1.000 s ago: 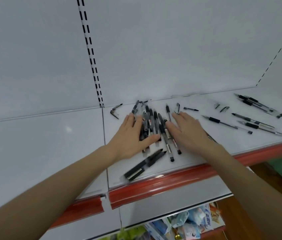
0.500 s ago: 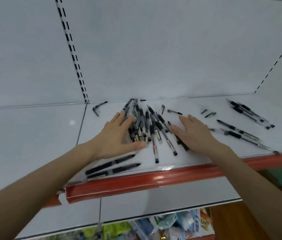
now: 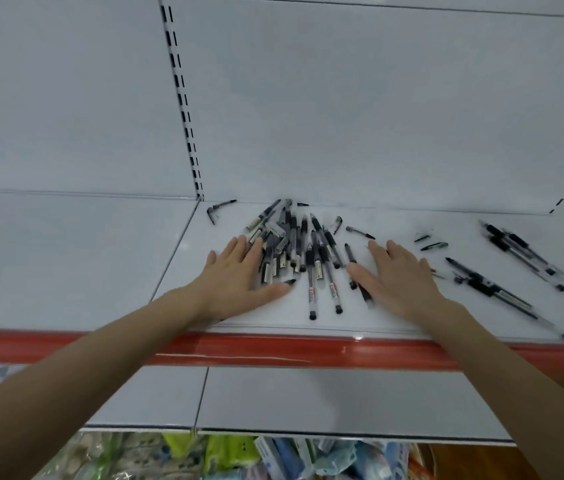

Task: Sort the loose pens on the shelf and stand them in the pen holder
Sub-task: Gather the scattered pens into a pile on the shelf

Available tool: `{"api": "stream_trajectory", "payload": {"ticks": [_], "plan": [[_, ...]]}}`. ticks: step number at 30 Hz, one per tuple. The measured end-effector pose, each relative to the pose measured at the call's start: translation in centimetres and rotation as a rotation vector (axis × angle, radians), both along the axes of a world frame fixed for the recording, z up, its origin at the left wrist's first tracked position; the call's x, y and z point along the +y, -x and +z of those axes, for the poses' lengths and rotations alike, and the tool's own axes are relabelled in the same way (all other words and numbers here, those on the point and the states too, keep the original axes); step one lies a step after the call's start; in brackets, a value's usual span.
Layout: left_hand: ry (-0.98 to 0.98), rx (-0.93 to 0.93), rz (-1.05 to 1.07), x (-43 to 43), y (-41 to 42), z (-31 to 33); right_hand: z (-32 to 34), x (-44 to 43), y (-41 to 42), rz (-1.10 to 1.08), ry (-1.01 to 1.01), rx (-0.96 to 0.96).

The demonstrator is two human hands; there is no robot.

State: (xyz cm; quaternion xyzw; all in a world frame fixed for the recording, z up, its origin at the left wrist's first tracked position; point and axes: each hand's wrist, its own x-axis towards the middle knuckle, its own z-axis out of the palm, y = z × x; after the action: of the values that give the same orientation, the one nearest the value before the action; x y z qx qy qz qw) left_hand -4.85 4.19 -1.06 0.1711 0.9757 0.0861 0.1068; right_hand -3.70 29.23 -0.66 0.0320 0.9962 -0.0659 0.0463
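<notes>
Our hands have drawn apart and the pens (image 3: 294, 247) have fanned into a loose pile mid-shelf (image 3: 183, 265). Left hand (image 3: 239, 282) and right hand (image 3: 398, 282) lie flat, fingers straight, flanking it and gripping nothing. Sorting is barely begun, and no pen holder is in view.

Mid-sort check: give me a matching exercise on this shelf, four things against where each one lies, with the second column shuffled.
Things:
1. pen pile
2. left hand
3. red strip
4. far-right pens

Places:
a. along the front edge of the shelf
b. right of the right hand, apart from the pile
c. flat against the pile's left side
d. heaped between the two hands

Pairs: 1-d, 2-c, 3-a, 4-b
</notes>
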Motion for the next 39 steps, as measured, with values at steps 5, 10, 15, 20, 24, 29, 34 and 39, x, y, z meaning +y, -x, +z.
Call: {"api": "stream_trajectory", "payload": {"ticks": [5, 10, 15, 20, 24, 29, 34, 39], "plan": [[-0.152, 0.060, 0.128, 4.6, 0.7, -0.6, 0.2, -0.4, 0.3, 0.040, 0.094, 0.076], [-0.204, 0.186, 0.242, 3.0, 1.9, -0.1, 1.3, 4.8, -0.1, -0.023, 0.126, 0.162], [-0.093, 0.109, 0.191, 3.6, 1.9, -0.6, -0.3, 7.7, -1.0, -0.210, 0.015, 0.030], [-0.131, 0.100, 0.129, 7.3, 2.4, -0.8, -0.7, 5.4, 0.0, -0.080, 0.054, 0.070], [-0.173, 0.095, 0.098, 9.7, 2.3, -0.6, 0.0, 4.8, 0.4, 0.005, 0.238, 0.094], [-0.154, 0.135, 0.069, 10.9, 2.7, -1.0, 1.3, 11.4, -2.4, -0.175, 0.278, 0.138], [-0.175, 0.135, 0.056, 12.5, 2.8, -1.2, 0.1, 12.5, -4.2, -0.066, 0.237, -0.023], [-0.179, 0.141, 0.058, 13.7, 2.6, -1.0, -0.5, 8.8, -0.9, -0.053, 0.257, 0.079]]}}
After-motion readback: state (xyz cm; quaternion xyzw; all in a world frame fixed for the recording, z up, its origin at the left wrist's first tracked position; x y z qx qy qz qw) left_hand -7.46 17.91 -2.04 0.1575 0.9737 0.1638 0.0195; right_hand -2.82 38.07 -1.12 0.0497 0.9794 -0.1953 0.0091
